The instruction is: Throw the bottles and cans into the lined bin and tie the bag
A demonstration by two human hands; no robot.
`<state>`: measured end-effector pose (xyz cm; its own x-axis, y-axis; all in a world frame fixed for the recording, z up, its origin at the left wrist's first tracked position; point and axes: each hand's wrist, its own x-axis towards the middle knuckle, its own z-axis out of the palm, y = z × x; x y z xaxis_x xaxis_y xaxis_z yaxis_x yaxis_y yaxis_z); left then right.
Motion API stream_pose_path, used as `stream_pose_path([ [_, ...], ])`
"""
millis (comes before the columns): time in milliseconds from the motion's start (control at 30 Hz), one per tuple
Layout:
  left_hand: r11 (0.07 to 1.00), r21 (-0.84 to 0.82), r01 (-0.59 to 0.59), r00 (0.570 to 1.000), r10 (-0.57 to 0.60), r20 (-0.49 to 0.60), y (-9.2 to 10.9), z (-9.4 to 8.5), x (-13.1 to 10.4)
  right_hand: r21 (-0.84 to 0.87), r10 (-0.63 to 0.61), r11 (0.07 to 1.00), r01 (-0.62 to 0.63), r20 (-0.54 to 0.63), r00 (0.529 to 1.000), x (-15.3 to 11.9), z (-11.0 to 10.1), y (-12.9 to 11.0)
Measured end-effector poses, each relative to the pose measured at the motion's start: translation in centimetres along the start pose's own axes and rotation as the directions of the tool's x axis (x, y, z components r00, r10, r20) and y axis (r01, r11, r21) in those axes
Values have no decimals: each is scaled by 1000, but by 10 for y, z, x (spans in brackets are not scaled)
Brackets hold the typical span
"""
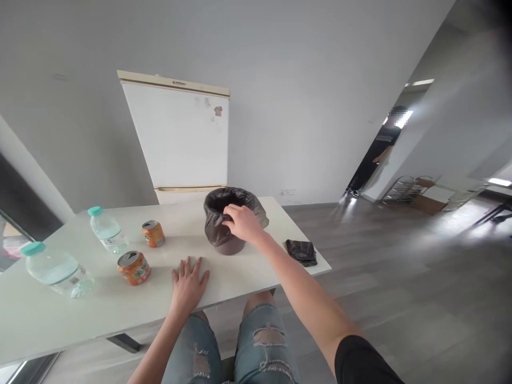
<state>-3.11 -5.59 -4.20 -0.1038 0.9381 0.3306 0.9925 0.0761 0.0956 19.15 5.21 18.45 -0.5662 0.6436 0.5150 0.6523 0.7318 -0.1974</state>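
Observation:
A small bin (233, 247) stands on the white table (168, 301), lined with a black trash bag (218, 226) that folds out over its rim. My right hand (241, 221) reaches over the bin's near side, its fingers curled and pinching the bag; the fingertips are partly hidden. My left hand (187, 285) lies flat on the table near the front edge, fingers spread, holding nothing. To its left are two orange cans, a nearer can (135, 268) and a farther can (153, 233), both upright. A folded black plastic bundle (301, 252) lies right of the bin.
Two clear plastic bottles with teal caps, a nearer bottle (56, 269) and a farther bottle (107, 232), stand at the left of the table. A white fridge (180, 133) stands behind it. A person (376, 152) is by a doorway at the far right, near a metal rack (400, 191).

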Motion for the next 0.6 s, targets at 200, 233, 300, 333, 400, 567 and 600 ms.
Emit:
stream_pose_path([
  [200,1000,2,-2,998,2,-70,-4,7,2,89,-177,981,174,28,984,14,9,-34],
  [233,1000,3,-5,997,6,-75,-4,8,2,91,-201,976,199,17,979,14,10,-34],
  [300,1000,10,-10,997,11,-75,-5,9,3,86,-245,964,250,-60,968,7,13,-28],
  [333,1000,15,-11,997,12,-71,-5,8,3,78,-238,965,250,-136,962,-1,17,-21],
  [400,1000,26,-7,998,9,-65,-5,7,3,64,-86,992,113,-321,943,-24,29,0],
  [567,999,32,-7,998,9,-56,-6,11,4,-83,629,768,-635,-89,773,-95,76,61],
  [600,999,30,-10,999,12,-52,-7,13,4,-120,645,758,-641,-5,764,-106,85,68],
])
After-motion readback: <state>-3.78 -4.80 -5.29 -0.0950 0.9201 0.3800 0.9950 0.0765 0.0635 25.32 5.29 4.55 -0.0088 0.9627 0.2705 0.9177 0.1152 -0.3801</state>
